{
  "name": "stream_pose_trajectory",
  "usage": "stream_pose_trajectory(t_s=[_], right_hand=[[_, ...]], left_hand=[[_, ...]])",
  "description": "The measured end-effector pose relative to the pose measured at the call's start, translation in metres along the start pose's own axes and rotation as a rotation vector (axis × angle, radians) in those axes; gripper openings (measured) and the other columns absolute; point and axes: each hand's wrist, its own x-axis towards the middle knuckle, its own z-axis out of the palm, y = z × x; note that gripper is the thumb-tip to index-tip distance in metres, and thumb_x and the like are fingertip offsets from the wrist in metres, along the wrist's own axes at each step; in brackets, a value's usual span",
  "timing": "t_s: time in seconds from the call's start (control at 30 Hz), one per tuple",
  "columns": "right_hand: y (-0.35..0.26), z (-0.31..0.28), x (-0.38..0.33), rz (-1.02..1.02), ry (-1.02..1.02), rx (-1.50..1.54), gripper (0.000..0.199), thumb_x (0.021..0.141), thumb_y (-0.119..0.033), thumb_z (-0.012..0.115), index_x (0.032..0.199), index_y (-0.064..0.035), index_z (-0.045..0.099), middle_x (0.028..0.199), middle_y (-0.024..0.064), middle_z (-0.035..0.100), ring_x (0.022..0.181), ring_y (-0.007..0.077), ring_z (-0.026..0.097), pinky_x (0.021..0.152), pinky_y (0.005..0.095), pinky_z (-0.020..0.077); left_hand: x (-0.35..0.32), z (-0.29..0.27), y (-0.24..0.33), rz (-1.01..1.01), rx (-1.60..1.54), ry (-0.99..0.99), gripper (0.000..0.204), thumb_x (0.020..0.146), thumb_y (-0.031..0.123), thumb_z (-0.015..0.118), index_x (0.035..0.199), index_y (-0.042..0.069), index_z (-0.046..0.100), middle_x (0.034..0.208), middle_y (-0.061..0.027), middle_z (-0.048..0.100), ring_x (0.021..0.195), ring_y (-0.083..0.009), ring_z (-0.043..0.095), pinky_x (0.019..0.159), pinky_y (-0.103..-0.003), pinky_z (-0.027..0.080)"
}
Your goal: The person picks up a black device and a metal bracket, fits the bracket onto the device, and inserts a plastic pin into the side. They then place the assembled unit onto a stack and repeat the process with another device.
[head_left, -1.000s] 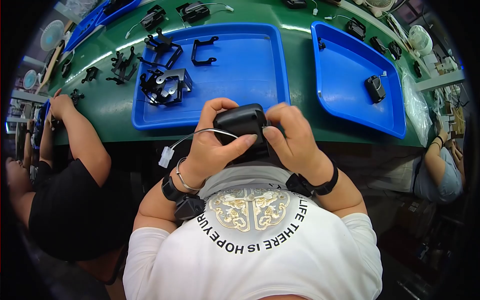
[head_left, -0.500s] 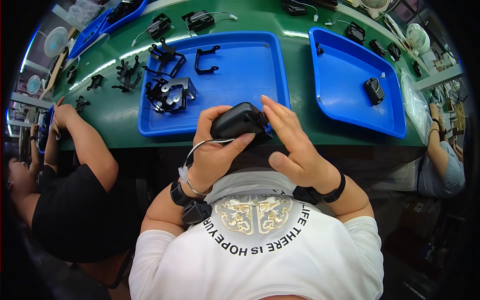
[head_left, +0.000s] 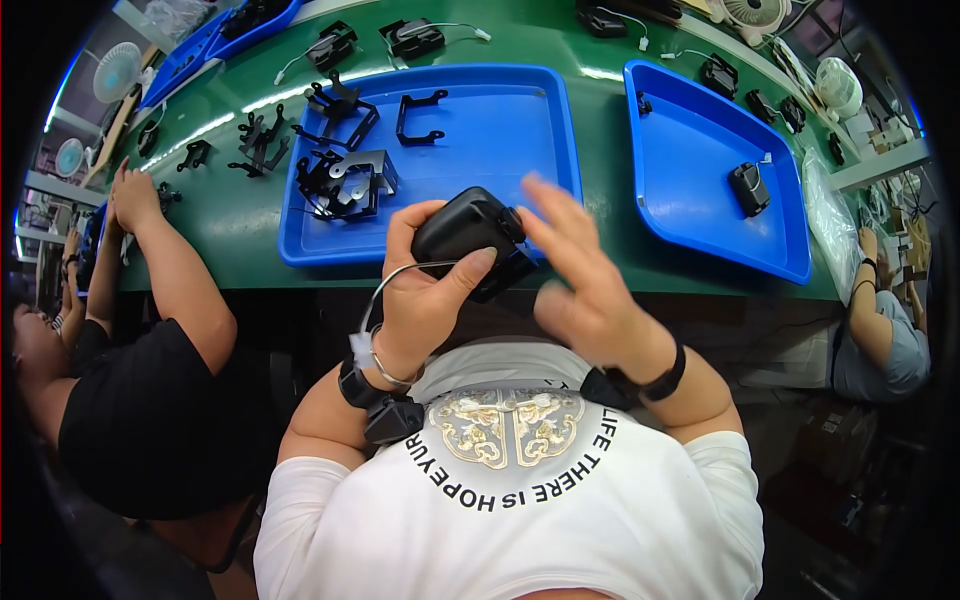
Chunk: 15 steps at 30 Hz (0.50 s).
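My left hand (head_left: 415,310) is closed round a rounded black plastic housing (head_left: 460,228), its thumb lying along the near side. From the housing a thin white cable (head_left: 374,298) loops down to a white connector (head_left: 361,348) by my left wrist. At the right end of the housing sits a small dark knob-like part (head_left: 511,222). My right hand (head_left: 595,300) is beside that end, fingers stretched out and slightly blurred, with nothing seen in it. Whether a fingertip touches the part is unclear.
Behind my hands, a blue tray (head_left: 480,120) holds several black brackets (head_left: 345,185). Another blue tray (head_left: 715,215) at right contains a black housing (head_left: 748,188). More cabled housings lie along the green table (head_left: 560,40). A co-worker's arm (head_left: 185,265) rests at left.
The housing has tilted and shifted slightly left and up in my left hand. My right hand's fingers have moved, and its thumb is now blurred.
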Motion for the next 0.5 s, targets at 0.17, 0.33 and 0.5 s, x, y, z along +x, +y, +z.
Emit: stream_pose_trajectory(t_s=[0.17, 0.33, 0.5], right_hand=[[-0.011, -0.015, 0.007, -0.149, 0.014, -0.034, 0.044, 0.089, -0.025, 0.039, 0.123, 0.0011, 0.050, 0.140, 0.0236, 0.029, 0.131, 0.0366, 0.022, 0.106, 0.0429, 0.0146], [-0.003, -0.011, 0.014, -0.028, -0.094, 0.097, 0.044, 0.089, -0.025, 0.039, 0.123, 0.0018, 0.049, 0.141, 0.0231, 0.027, 0.132, 0.0356, 0.021, 0.107, 0.0424, 0.0144], [-0.010, -0.014, 0.014, -0.050, -0.101, 0.154, 0.046, 0.087, -0.019, 0.038, 0.128, 0.0019, 0.043, 0.142, 0.0227, 0.025, 0.133, 0.0338, 0.020, 0.107, 0.0399, 0.0147]], left_hand=[[0.005, -0.003, 0.004, -0.065, -0.114, 0.056, 0.049, 0.076, 0.006, 0.070, 0.113, 0.003, 0.039, 0.100, -0.0091, 0.056, 0.088, -0.0126, 0.058, 0.075, -0.023, 0.048], [0.006, -0.002, 0.006, 0.016, 0.006, 0.072, 0.048, 0.077, 0.006, 0.069, 0.114, 0.002, 0.039, 0.099, -0.0087, 0.056, 0.088, -0.0124, 0.057, 0.075, -0.023, 0.048], [0.009, -0.004, 0.010, -0.005, -0.052, 0.069, 0.047, 0.078, 0.006, 0.069, 0.114, 0.002, 0.038, 0.099, -0.0086, 0.056, 0.089, -0.0121, 0.057, 0.075, -0.023, 0.048]])
